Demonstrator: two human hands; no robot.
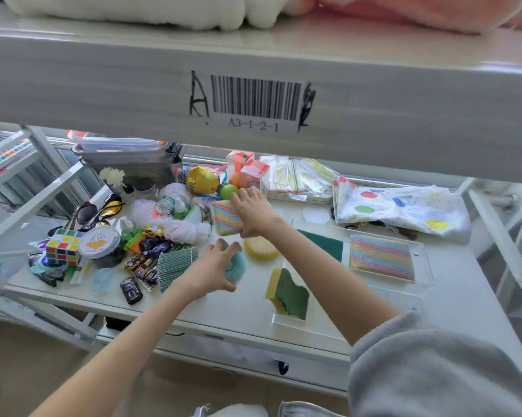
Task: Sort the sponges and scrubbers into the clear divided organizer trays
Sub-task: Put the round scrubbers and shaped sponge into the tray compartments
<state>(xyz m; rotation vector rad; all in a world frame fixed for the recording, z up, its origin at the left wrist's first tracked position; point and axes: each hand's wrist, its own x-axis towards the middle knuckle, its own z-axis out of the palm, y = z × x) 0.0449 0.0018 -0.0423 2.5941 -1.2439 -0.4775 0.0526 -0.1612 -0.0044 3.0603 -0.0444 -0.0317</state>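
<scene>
Right hand (251, 212) reaches forward over the white shelf (247, 308), forearm bare, grey fleece sleeve (434, 371) pushed up. Fingers clamped on a pastel rainbow-striped rectangular sponge (226, 217), thumb under its near edge, sponge tilted and off the surface. Left hand (211, 270) stretches out lower, palm down, fingers spread and curled over a teal mesh scrubber (236, 267) on the shelf. Round yellow sponge (261, 247) sits just beside it, loose. In the clear divided organizer tray (420, 281): a matching rainbow-striped sponge (381, 256) flat in the far right compartment, flat dark green scouring pad (326, 243) left of it, yellow-and-green wavy sponge (288, 293) in the near compartment.
</scene>
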